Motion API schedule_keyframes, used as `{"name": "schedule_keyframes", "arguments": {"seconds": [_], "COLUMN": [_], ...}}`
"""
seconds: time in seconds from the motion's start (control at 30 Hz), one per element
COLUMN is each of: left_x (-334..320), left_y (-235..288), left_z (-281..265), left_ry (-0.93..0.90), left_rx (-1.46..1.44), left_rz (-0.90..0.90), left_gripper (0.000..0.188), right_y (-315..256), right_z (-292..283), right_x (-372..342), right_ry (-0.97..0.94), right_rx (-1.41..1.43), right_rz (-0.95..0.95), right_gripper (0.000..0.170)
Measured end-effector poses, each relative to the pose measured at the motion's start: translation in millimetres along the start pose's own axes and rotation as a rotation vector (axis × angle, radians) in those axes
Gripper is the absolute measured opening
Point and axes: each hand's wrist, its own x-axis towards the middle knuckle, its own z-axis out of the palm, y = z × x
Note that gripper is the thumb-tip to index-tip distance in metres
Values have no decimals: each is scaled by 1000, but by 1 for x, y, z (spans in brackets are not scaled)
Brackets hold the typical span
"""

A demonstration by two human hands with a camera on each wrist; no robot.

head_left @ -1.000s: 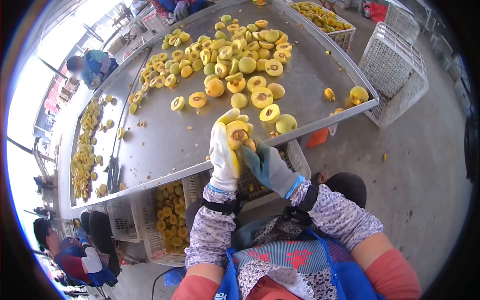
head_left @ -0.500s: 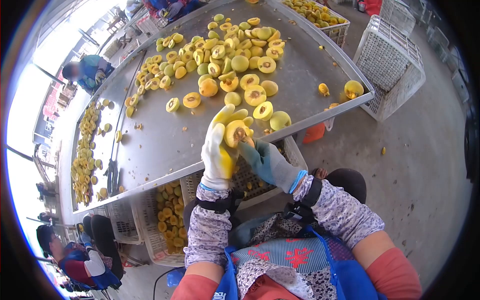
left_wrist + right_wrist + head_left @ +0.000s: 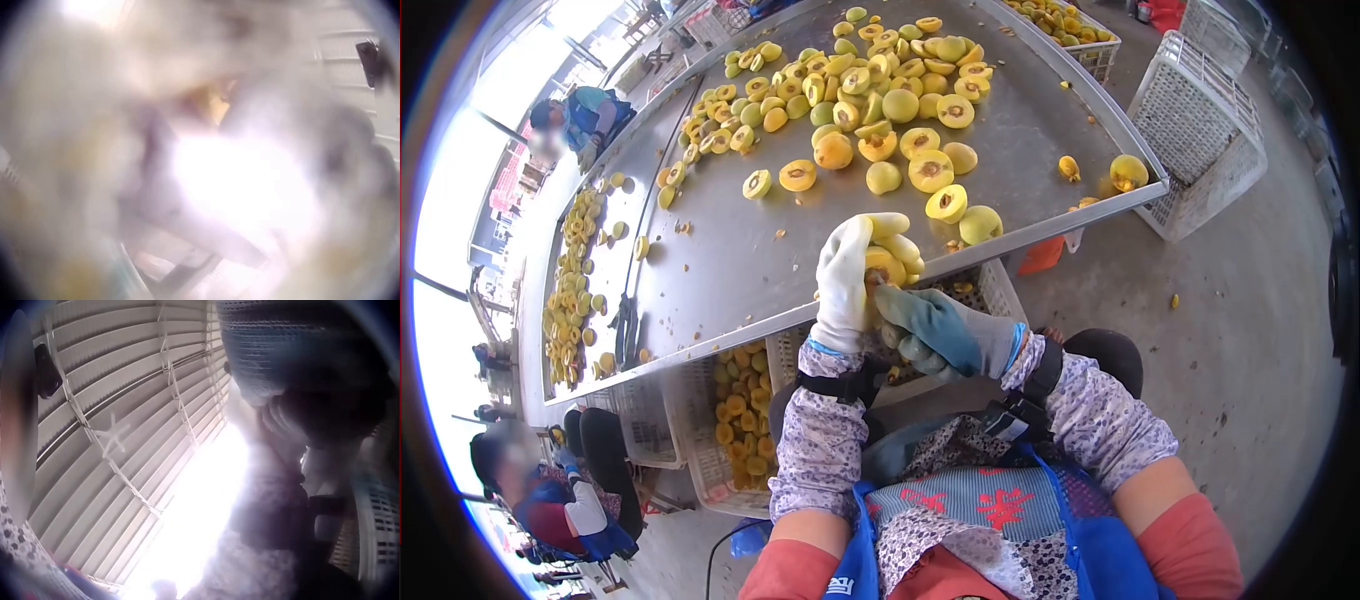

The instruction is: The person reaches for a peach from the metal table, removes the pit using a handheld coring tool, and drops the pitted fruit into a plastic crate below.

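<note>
One yellow fruit is held in the white-gloved left grip, whose fingers curl round it; from the head camera it appears at the near edge of the metal surface. The grey-green right grip meets the fruit from the right; whether it pinches anything cannot be told, and the left wrist view is too blurred to settle it. Just beyond, by that same edge, a whole fruit lies beside a cut half. Farther in, a loose heap of halves and whole fruits spreads towards the far edge, while a band of pieces follows the left edge. A single fruit sits near the right near corner. Below the near edge, a pale crate contains cut fruit.
</note>
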Motion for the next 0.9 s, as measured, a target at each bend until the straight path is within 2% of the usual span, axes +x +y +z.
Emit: {"name": "schedule_keyframes", "arguments": {"seconds": [0.03, 0.17, 0.23, 0.27, 0.33, 0.37, 0.4, 0.43, 0.47, 0.53, 0.57, 0.6, 0.67, 0.73, 0.87, 0.9], "left_x": [0, 5, 5, 1, -7, -3, 1, 4, 4, -4, -10, -20, -43, -61, -45, -29], "left_y": [3, 2, -2, -3, -2, -5, -4, -1, 4, 31, 41, 52, 83, 88, 81, 69], "left_z": [-4, -8, -12, -7, 7, 4, -1, -8, -17, -30, -53, -79, -108, -155, -108, -97], "left_ry": [-122, -203, -234, -233, 34, 50, 50, 164, 279, 461, 467, 469, 707, 778, 805, 605], "left_rx": [-15, 152, 96, 99, -219, -276, -274, -314, -353, -141, -16, 110, 495, 961, 1170, 1113], "left_rz": [-6, -31, -67, -70, -59, -52, -50, -42, -34, 56, 100, 142, 76, 108, 139, 223], "left_gripper": [42, 45, 43, 43, 42, 42, 42, 41, 41, 41, 41, 41, 36, 38, 40, 42], "right_y": [-1, -8, -8, -5, 2, 3, 5, 9, 22, 51, 16, 22, 39, 29, 24, 24], "right_z": [4, 2, 8, 5, -4, -3, -2, -1, -5, -20, 0, -2, -12, -7, -3, -4], "right_x": [-3, -12, -14, -12, -3, -1, -1, 0, 8, 25, -7, -5, 1, -9, -11, -13], "right_ry": [-55, -56, 189, 188, -110, -112, -79, -50, -56, 258, 312, 316, 442, 458, 472, 470], "right_rx": [44, -22, -323, -319, -91, -93, -219, -346, -348, -1066, -1159, -1154, -1186, -1180, -1146, -1138], "right_rz": [12, 65, -21, -20, -13, -17, -41, -60, -57, -434, -84, -84, -263, -237, -242, -247], "right_gripper": [58, 58, 58, 58, 59, 59, 57, 54, 54, 46, 38, 38, 39, 35, 31, 30]}}
